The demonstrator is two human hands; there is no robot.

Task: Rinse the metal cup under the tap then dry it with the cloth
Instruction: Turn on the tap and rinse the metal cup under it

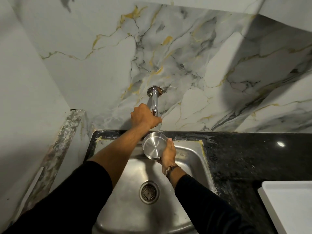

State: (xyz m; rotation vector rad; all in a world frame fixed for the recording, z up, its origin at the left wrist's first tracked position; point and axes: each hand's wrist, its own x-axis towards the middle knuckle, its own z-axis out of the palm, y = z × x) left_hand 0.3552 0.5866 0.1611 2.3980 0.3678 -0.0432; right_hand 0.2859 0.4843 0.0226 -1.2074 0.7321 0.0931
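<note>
Nearest to you, both of your forearms are reaching forward in black sleeves (84, 191) pushed back from the wrists, crossing over the steel sink (190, 159). The drain strainer (149, 192) is sitting in the basin floor between your arms. At your lower right, the corner of a white tray (287, 203) is resting on the black speckled countertop (253, 157), well apart from the sink.

Further on, your right hand (168, 153) is wearing a dark band at the wrist and is gripping the metal cup (154, 146), fingers wrapped around its far side and thumb tip showing at the rim. You are holding the cup over the back of the basin, tipped so its open mouth is facing you and its brushed inner bottom is showing. It is sitting just below the tap's outlet.

Beyond that, your left hand (143, 116) is reaching up to the chrome tap (154, 100), fingers curled shut around its lower part, hiding the handle. No stream of water is showing clearly between the tap and the cup.

Farthest away, the tap is coming out of a round flange on the marble wall (185, 56), which is veined in grey and gold. A plain pale wall (25, 81) is standing at your left.
</note>
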